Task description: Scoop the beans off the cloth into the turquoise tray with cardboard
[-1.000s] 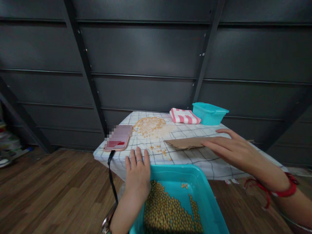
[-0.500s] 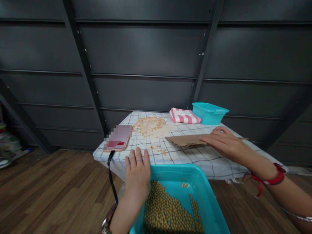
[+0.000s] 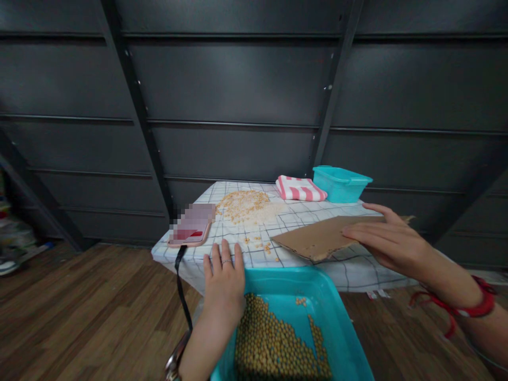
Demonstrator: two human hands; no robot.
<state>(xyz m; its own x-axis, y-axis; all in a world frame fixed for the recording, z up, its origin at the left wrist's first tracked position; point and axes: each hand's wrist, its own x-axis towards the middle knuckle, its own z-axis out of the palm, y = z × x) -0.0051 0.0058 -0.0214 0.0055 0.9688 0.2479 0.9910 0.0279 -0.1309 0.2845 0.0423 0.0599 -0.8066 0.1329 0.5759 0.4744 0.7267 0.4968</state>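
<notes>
My left hand (image 3: 225, 286) lies palm down with fingers apart, its fingertips on the front edge of the checked tablecloth (image 3: 230, 251) and its side against the rim of a turquoise tray (image 3: 293, 275). Yellowish-green round beans (image 3: 273, 338) fill the near and left part of that tray. My right hand (image 3: 389, 241) grips a flat piece of brown cardboard (image 3: 313, 238), held slanted over the right side of the table. A few loose yellow kernels (image 3: 257, 245) lie left of the cardboard. Farther back spreads a pile of yellow and white grains (image 3: 246, 206).
A pink-cased phone (image 3: 194, 225) with a black strap (image 3: 182, 296) lies on the left of the table. At the back right are a folded pink-striped towel (image 3: 300, 189) and a small turquoise basket (image 3: 343, 185). A dark panelled wall (image 3: 226, 79) stands behind.
My right hand has moved right and a little toward me, and the cardboard has turned so more of its flat face shows. My left hand has stayed put.
</notes>
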